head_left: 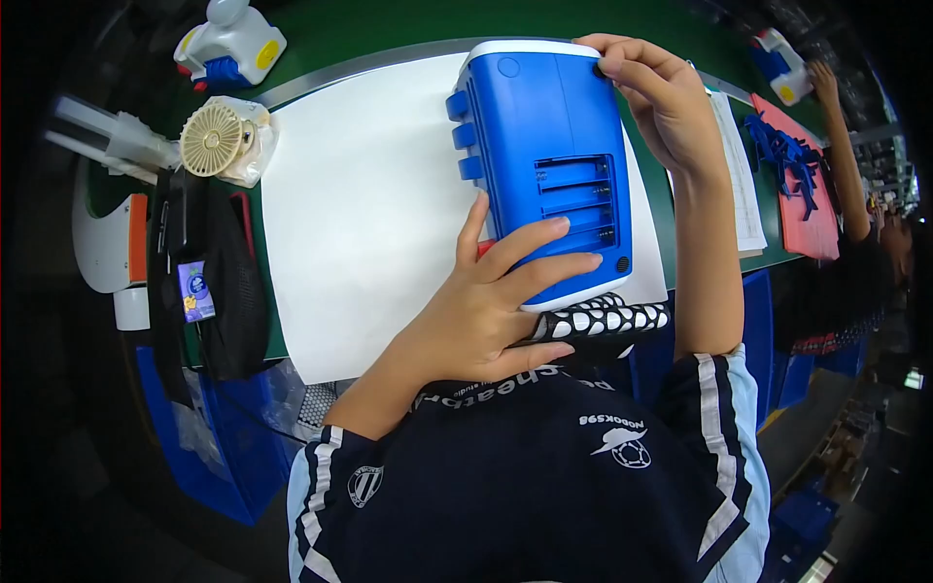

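Starting at the far left, we see a round cream-coloured plastic fan [212, 139] lying on the green table [389, 29], just beside a white and blue toy-like plastic unit with a yellow disc [231, 44] further back. Neither is touched. A large white sheet [369, 204] covers the table in front of us, likely as a clean surface to work on.

Moving right, our left hand [486, 311] lies against the near end of the blue and white plastic housing [544, 165], its fingers [544, 267] spread and pressed flat over the lower face, so they brace it rather than close round it. The housing is held up over the sheet with its blue underside and open ribbed compartment turned toward us, apparently so that face can be looked at.

Our right hand [656, 97] grips the far top corner, fingers [612, 68] curled over the edge, steadying the other end.

Far right, another person's hand [826, 83] reaches near blue parts [787, 155] on a red mat [812, 209].
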The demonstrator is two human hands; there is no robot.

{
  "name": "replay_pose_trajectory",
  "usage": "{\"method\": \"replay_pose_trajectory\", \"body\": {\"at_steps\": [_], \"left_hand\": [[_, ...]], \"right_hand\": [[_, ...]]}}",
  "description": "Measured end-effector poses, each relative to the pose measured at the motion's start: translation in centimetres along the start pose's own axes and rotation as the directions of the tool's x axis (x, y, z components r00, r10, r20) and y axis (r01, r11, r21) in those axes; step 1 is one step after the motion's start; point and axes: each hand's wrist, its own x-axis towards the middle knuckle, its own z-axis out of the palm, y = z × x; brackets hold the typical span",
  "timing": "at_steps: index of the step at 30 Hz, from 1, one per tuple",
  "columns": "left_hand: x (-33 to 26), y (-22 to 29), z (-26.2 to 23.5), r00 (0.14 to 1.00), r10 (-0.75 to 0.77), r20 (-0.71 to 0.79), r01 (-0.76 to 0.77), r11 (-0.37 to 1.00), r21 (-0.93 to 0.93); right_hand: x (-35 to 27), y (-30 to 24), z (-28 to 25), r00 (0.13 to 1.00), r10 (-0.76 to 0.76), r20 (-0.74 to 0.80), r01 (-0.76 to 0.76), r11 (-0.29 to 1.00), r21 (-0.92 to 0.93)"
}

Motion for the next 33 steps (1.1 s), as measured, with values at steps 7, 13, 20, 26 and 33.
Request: {"method": "replay_pose_trajectory", "body": {"at_steps": [7,13,20,26,33], "left_hand": [[0.0,-0.1,0.2,0.999,0.020,-0.025,-0.021,1.000,-0.006],[0.0,-0.2,0.2,1.000,0.024,-0.015,-0.024,1.000,0.004],[0.0,-0.2,0.3,1.000,0.024,0.002,-0.024,1.000,0.012],[0.1,-0.1,0.3,1.000,0.024,-0.006,-0.024,1.000,0.012],[0.0,-0.3,0.0,1.000,0.025,-0.019,-0.025,1.000,0.017]], "right_hand": [[0.1,0.1,0.3,1.000,-0.009,-0.012,0.009,0.999,0.040],[0.0,0.3,0.2,1.000,-0.023,-0.020,0.024,0.999,0.040],[0.0,0.8,0.2,0.998,-0.050,-0.035,0.051,0.998,0.031],[-0.1,1.5,0.8,0.997,0.007,-0.071,0.006,0.985,0.175],[-0.2,2.4,1.6,0.993,0.103,-0.057,-0.083,0.956,0.282]]}}
